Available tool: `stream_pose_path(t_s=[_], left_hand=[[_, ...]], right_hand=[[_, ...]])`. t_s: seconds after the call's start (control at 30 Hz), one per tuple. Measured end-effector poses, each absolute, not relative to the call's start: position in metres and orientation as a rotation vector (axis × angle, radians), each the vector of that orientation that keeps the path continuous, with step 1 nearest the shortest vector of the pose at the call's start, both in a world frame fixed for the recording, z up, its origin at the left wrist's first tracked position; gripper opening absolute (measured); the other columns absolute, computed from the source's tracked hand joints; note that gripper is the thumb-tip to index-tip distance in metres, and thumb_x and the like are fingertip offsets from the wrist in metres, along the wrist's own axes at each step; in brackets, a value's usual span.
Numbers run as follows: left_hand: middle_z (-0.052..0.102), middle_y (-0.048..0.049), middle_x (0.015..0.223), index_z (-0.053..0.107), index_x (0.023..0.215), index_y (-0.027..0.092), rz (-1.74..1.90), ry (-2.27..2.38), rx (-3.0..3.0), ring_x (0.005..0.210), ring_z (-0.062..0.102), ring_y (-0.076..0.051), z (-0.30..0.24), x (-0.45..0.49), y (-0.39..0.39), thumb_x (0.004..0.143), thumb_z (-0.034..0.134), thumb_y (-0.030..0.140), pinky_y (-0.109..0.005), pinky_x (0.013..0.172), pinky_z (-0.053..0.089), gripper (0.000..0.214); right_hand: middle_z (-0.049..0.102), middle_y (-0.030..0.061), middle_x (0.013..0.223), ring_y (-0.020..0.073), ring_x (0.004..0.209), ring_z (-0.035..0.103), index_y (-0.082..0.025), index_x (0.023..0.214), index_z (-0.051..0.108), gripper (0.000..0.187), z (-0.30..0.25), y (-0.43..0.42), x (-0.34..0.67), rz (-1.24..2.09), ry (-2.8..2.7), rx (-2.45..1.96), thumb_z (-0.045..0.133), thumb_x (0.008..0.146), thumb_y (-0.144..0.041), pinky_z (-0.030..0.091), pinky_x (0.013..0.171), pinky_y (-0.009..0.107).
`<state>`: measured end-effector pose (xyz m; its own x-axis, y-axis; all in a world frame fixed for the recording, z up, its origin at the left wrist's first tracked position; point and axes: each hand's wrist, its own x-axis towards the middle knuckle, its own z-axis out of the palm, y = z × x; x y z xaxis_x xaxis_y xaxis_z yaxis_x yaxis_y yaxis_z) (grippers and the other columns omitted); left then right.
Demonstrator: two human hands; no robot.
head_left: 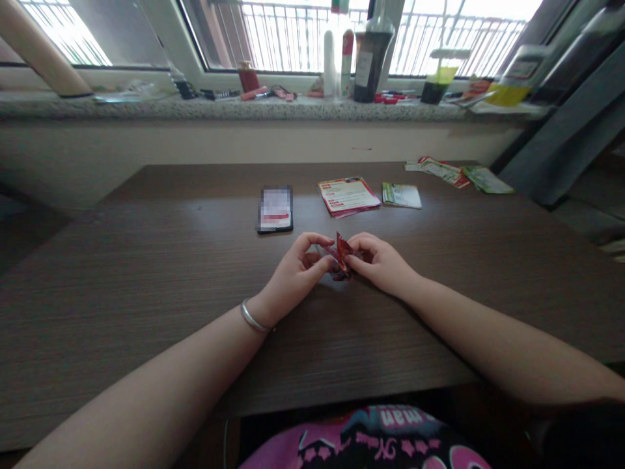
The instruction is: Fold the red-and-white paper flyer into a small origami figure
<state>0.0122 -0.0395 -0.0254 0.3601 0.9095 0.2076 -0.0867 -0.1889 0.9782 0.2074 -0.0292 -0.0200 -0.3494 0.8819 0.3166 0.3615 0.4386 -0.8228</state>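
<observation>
A small folded piece of red printed paper [342, 255] is pinched between both my hands just above the dark wooden table [146, 260]. My left hand [295, 273], with a silver bangle at the wrist, grips its left side with thumb and fingers curled. My right hand [378, 260] grips its right side, fingers closed around it. Most of the paper is hidden by my fingers.
A black phone [275, 208] lies behind my hands. A stack of red-and-white leaflets [347, 195], a green-and-white leaflet [401, 195] and more leaflets [459, 172] lie toward the back right. Bottles, cups [371, 58] and small items crowd the stone windowsill.
</observation>
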Motion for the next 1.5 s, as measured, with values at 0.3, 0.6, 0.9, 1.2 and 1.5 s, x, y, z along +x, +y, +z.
stream_pose_path(t_s=[0.3,0.6,0.9,1.2,1.5], left_hand=[[0.067,-0.0049,0.092,0.056,0.098,0.016,0.983,0.876,1.509,0.081,0.068,-0.016,-0.020,0.011,-0.042,0.085,0.065,0.040,-0.031,0.077,0.056,0.029],[0.065,-0.0023,0.096,0.055,0.112,0.020,1.047,0.817,1.665,0.080,0.067,-0.013,-0.017,0.011,-0.045,0.083,0.067,0.025,-0.024,0.071,0.055,0.031],[0.062,-0.0061,0.100,0.068,0.092,0.020,1.200,0.851,2.026,0.097,0.061,-0.018,-0.015,0.009,-0.043,0.086,0.064,0.022,-0.031,0.081,0.056,0.008],[0.057,-0.0053,0.102,0.067,0.094,0.020,1.297,0.937,2.151,0.099,0.057,-0.018,-0.010,0.009,-0.048,0.082,0.069,0.022,-0.036,0.089,0.051,0.012],[0.060,-0.0023,0.081,0.069,0.089,0.020,1.303,1.087,2.310,0.080,0.055,-0.016,-0.002,0.012,-0.052,0.081,0.070,0.023,-0.031,0.074,0.046,0.009]], right_hand=[[0.063,0.0049,0.091,0.0157,0.085,0.060,-0.019,0.079,0.062,0.002,-0.016,-0.031,0.208,0.713,-2.026,-0.968,0.061,0.080,-0.018,0.048,0.074,0.030],[0.066,0.0057,0.094,0.0171,0.086,0.061,-0.020,0.082,0.063,0.005,-0.013,-0.032,0.209,0.593,-2.080,-0.878,0.063,0.079,-0.017,0.049,0.075,0.032],[0.066,0.0019,0.083,0.0184,0.086,0.058,-0.024,0.079,0.063,0.006,-0.005,-0.036,0.212,0.279,-2.111,-0.857,0.066,0.083,-0.020,0.046,0.082,0.037],[0.062,0.0035,0.087,0.0161,0.081,0.058,-0.022,0.080,0.062,0.006,-0.006,-0.038,0.210,0.466,-2.022,-0.897,0.063,0.082,-0.016,0.050,0.071,0.031],[0.062,0.0034,0.088,0.0166,0.084,0.058,-0.021,0.081,0.058,0.008,-0.005,-0.039,0.210,0.494,-2.069,-0.961,0.059,0.084,-0.015,0.047,0.074,0.031]])
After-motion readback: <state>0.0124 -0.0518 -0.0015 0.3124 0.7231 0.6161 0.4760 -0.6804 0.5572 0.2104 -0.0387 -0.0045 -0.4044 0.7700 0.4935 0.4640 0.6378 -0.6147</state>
